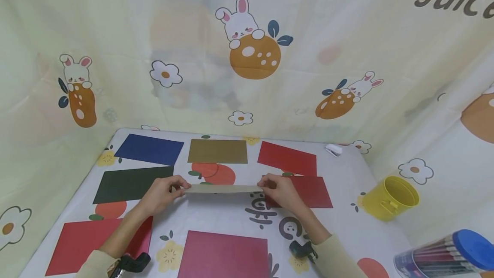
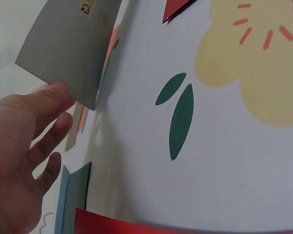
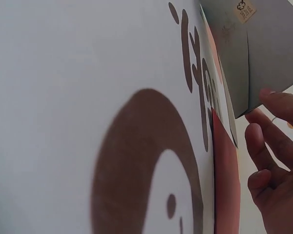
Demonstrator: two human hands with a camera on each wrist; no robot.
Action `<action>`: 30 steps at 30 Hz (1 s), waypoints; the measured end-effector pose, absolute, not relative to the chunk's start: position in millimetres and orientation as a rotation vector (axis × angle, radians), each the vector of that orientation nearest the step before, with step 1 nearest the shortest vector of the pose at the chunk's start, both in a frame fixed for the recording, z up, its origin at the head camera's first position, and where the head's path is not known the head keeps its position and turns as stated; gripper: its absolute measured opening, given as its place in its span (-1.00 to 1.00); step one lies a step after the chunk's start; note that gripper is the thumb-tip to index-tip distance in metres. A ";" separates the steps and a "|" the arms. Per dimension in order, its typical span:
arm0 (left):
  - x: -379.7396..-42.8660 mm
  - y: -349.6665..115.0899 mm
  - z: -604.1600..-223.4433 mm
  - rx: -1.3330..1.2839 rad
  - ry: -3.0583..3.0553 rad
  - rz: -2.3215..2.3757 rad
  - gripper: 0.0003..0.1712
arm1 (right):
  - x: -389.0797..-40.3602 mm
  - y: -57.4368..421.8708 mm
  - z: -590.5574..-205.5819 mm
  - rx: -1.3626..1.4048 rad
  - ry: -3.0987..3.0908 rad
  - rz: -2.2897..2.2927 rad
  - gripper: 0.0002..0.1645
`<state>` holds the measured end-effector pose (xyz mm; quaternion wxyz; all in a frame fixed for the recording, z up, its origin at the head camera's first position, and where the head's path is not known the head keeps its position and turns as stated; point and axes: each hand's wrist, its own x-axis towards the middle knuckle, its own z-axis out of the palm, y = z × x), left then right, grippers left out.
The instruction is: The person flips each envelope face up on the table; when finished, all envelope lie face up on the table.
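You face the white table [image 1: 216,220]; the grey-beige card [image 1: 227,188] is held up over its middle, the pink sheet [image 1: 225,255] at six o'clock from it, the olive sheet [image 1: 217,151] at twelve. Your left hand [image 1: 167,190] pinches its nine-o'clock end, your right hand [image 1: 281,191] its three-o'clock end, spare fingers loosely bent; the yellow cup [image 1: 377,200] stands at three

The left hand [image 2: 19,146] pinches the lower edge of a tilted grey sheet [image 2: 71,53] bearing a small tan label [image 2: 87,9]. Beside it, a white cloth [image 2: 141,180] shows two green leaves [image 2: 181,122] and a yellow flower [image 2: 263,92]; a red sheet [image 2: 136,226] crosses the bottom.
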<state>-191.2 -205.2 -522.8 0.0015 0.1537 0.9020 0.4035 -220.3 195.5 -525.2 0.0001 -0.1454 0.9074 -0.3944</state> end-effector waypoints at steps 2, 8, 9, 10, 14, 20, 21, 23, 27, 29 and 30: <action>-191.4 -204.5 -522.9 0.473 2.844 1.273 -0.76 | -219.9 195.4 -525.5 -0.446 2.850 -1.243 -0.78; -192.6 -201.6 -522.2 0.430 2.869 1.303 -0.79 | -220.6 196.0 -528.9 -0.451 2.841 -1.246 -0.81; -193.1 -200.9 -522.2 0.427 2.870 1.309 -0.80 | -220.7 196.2 -529.7 -0.449 2.837 -1.250 -0.80; -193.5 -200.2 -522.2 0.422 2.871 1.317 -0.81 | -220.8 196.4 -530.5 -0.444 2.836 -1.251 -0.79; -195.3 -195.3 -522.4 0.380 2.935 1.309 -0.84 | -220.1 196.0 -532.9 -0.431 2.813 -1.287 -0.78; -198.9 -188.4 -520.9 0.239 3.069 1.246 -0.86 | -220.7 189.6 -533.0 -0.393 2.783 -1.354 -0.83; -199.7 -187.7 -520.7 0.222 3.081 1.246 -0.86 | -221.1 188.5 -532.8 -0.390 2.784 -1.362 -0.82; -201.5 -186.4 -521.2 0.200 3.098 1.251 -0.85 | -222.3 187.0 -532.7 -0.386 2.790 -1.371 -0.81; -203.2 -183.9 -522.6 0.166 3.105 1.246 -0.80 | -224.1 185.8 -532.7 -0.388 2.806 -1.363 -0.81; -203.1 -182.8 -523.2 0.148 3.096 1.222 -0.74 | -223.9 185.1 -531.9 -0.380 2.812 -1.337 -0.82; -203.0 -182.4 -523.5 0.141 3.087 1.208 -0.70 | -223.7 184.7 -531.7 -0.375 2.814 -1.319 -0.82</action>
